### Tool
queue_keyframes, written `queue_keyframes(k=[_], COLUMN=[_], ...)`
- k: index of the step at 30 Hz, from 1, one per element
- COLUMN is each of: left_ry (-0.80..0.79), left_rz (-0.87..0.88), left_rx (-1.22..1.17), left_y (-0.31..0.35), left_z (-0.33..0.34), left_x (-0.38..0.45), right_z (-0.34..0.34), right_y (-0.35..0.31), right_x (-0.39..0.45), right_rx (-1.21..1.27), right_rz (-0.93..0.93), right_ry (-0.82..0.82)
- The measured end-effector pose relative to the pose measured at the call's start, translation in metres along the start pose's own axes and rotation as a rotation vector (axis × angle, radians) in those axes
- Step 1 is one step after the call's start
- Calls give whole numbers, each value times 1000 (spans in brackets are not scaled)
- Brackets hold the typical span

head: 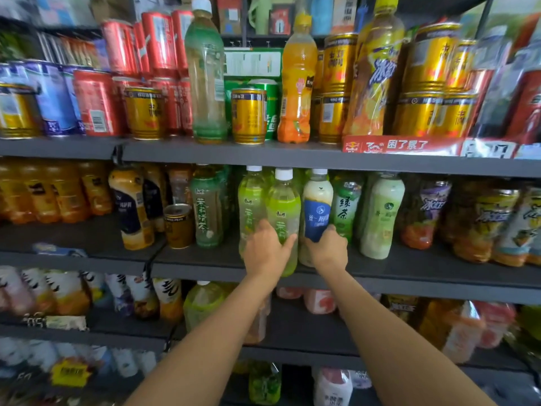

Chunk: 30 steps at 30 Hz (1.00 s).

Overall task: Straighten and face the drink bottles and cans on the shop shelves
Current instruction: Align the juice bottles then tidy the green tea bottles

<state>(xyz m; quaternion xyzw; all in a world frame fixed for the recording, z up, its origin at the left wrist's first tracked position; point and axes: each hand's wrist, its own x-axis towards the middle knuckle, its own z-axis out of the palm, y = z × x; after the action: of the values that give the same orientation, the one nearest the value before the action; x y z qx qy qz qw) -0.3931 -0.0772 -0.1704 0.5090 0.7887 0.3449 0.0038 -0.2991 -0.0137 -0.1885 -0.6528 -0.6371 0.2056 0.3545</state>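
Head view: the left hand (265, 247) grips a green-label tea bottle (283, 212), which rises upright above its thumb. Just beside it, the right hand (328, 250) grips a blue-label bottle (316, 212), also upright, caps up, on the middle shelf (409, 276).

Bright even light, soft glare on the gold cans (432, 58), left and right edges blurred and bowed, centre sharp, lower shelves (117, 332) dimmer
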Motion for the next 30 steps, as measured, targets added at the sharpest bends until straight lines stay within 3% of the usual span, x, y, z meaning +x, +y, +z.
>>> queue_keyframes(k=[5, 15, 18, 20, 23, 25, 30], left_ry=[3, 74, 62, 40, 1, -31, 2], left_rz=[1, -12, -2, -1, 7, 28, 157], left_rx=[-13, 14, 23, 0, -28, -20, -61], left_y=[11, 15, 16, 15, 13, 11, -19], left_z=[13, 26, 24, 22, 16, 11, 3], left_x=[5, 13, 13, 13, 15, 17, 14], right_z=[-15, -20, -16, -9, 10, 18, 26], right_y=[15, 26, 21, 16, 9, 1, -18], right_x=[8, 5, -9, -23, -37, -40, -32], right_rx=[-9, 93, 159, 112, -31, -58, -90], right_rz=[106, 104, 108, -18, -287, -289, -157], right_ry=[112, 94, 264, 317, 59, -90, -79])
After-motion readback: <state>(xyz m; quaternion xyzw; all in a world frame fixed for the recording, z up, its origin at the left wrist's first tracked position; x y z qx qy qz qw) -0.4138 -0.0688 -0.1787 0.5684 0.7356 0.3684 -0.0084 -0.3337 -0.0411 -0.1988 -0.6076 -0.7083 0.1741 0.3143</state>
